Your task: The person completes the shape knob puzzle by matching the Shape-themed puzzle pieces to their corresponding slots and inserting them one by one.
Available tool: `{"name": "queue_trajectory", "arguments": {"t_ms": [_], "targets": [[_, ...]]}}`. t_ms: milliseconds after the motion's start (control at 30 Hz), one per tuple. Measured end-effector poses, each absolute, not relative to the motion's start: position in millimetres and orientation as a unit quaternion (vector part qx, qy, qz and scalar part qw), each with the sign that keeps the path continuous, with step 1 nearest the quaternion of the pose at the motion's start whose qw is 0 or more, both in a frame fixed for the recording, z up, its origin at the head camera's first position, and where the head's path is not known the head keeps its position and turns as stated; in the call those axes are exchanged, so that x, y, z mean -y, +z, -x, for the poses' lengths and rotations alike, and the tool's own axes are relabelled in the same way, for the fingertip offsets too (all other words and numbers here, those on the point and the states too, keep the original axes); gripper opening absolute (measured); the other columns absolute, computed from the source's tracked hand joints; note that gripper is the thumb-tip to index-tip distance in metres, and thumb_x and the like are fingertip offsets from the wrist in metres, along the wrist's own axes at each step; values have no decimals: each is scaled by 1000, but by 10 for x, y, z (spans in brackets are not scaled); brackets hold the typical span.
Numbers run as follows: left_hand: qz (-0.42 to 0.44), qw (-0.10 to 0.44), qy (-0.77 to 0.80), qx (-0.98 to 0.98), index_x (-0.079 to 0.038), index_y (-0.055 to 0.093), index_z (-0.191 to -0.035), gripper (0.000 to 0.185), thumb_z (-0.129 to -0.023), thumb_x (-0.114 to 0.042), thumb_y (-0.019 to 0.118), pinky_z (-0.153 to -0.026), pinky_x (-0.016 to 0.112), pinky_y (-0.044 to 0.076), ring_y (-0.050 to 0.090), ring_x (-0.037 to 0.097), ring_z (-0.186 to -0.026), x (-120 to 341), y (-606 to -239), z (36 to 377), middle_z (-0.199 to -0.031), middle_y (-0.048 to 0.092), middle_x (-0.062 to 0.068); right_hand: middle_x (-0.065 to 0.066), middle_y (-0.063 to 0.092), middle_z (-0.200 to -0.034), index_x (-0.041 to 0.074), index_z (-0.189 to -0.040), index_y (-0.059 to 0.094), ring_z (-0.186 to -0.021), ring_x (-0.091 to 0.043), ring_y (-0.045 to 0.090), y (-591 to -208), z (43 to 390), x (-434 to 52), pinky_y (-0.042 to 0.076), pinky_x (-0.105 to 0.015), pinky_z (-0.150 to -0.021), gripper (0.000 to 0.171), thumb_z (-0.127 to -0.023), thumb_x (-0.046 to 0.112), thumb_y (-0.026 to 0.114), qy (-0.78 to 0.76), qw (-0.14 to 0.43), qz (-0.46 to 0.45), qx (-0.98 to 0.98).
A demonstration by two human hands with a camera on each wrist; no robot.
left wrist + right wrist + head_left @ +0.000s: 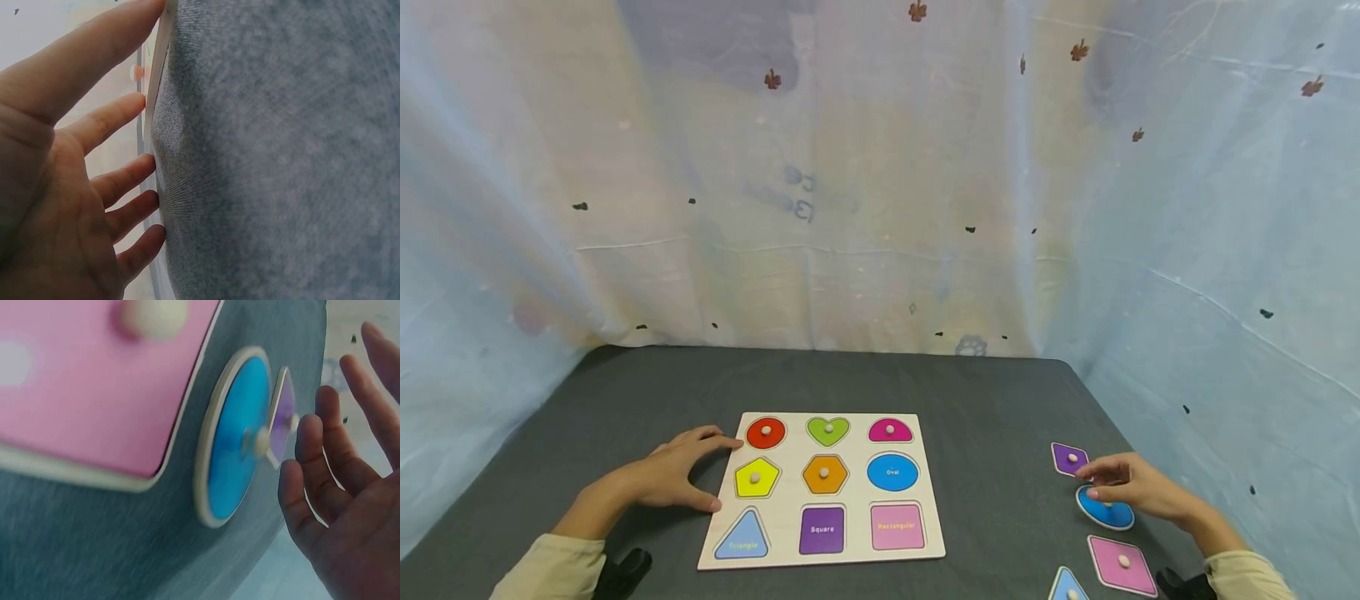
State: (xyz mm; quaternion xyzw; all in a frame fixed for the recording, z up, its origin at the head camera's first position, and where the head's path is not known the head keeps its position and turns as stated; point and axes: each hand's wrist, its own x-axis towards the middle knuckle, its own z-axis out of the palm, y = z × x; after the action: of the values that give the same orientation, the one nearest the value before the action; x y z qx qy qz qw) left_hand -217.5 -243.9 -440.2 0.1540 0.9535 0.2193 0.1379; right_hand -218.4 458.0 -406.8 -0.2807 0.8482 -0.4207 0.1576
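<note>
left hand (673, 475): flat on the desk at the left edge of the wooden shape-puzzle board (822, 490), fingers straight and spread, fingertips touching the board's edge near the red circle piece (766, 432). Holds nothing. Left wrist view confirms: open palm, fingers (119, 181) against the grey cloth and board rim.
right hand (1131, 483): over the blue oval piece (1105, 508), fingers loosely extended above its knob, not clamped on it. Right wrist view: fingers (312, 481) apart, just beside the knob, a gap visible.
blue oval piece: lies flat on the desk, well right of the board, between the purple diamond piece (1069, 458) and the pink rectangular piece (1122, 564).
light blue triangle piece (1067, 587): at the bottom edge of the head view, just left of the pink one, partly cut off.
board: middle of the desk; in place are the red circle, green heart (828, 430), magenta semicircle (891, 430), yellow pentagon (756, 477), orange hexagon (824, 473). Slots for oval, triangle, square and rectangle show only printed colour and labels.
desk (985, 400): dark grey felt-like cover.
backdrop (880, 183): pale translucent sheet around the desk.
</note>
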Motion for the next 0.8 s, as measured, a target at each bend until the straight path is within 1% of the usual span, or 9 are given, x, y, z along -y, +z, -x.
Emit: {"name": "queue_trajectory", "arguments": {"t_ms": [100, 333, 467, 600, 800], "targets": [[-154, 138, 219, -954, -24, 51, -146, 85, -73, -46, 87, -101, 79, 31, 36, 52, -135, 2437, -4402, 2175, -152, 38, 24, 10, 71, -103, -9, -121, 64, -84, -2, 61, -4081, 2175, -4680, 52, -22, -71, 25, -99, -2, 56, -426, 177, 276, -843], [-153, 140, 220, -953, -25, 50, -146, 85, -73, -46, 86, -101, 79, 31, 37, 52, -135, 2450, -4411, 2178, -152, 38, 24, 4, 72, -103, -18, -124, 58, -85, -2, 61, -4097, 2163, -4866, 51, -22, -70, 29, -101, 0, 54, -431, 221, 246, -839], [-156, 138, 220, -953, -24, 50, -146, 85, -73, -46, 86, -100, 79, 31, 37, 51, -135, 2460, -4411, 2174, -152, 38, 24, 7, 73, -105, -18, -123, 58, -89, 1, 62, -4122, 2174, -4924, 54, -21, -74, 29, -101, -2, 53, -449, 239, 250, -824], [-154, 140, 223, -952, -24, 50, -147, 85, -73, -47, 86, -100, 79, 32, 37, 51, -135, 2460, -4405, 2167, -152, 38, 24, 13, 71, -102, -17, -119, 61, -90, 4, 63, -4165, 2187, -4951, 56, -20, -75, 24, -99, -5, 53, -467, 243, 264, -808], [-156, 136, 224, -952, -24, 51, -146, 85, -72, -46, 87, -101, 78, 32, 37, 51, -134, 2446, -4394, 2161, -152, 38, 24, 16, 71, -96, -20, -108, 61, -84, 7, 62, -4246, 2200, -4973, 54, -20, -68, 18, -97, -7, 56, -461, 226, 282, -811]]}}
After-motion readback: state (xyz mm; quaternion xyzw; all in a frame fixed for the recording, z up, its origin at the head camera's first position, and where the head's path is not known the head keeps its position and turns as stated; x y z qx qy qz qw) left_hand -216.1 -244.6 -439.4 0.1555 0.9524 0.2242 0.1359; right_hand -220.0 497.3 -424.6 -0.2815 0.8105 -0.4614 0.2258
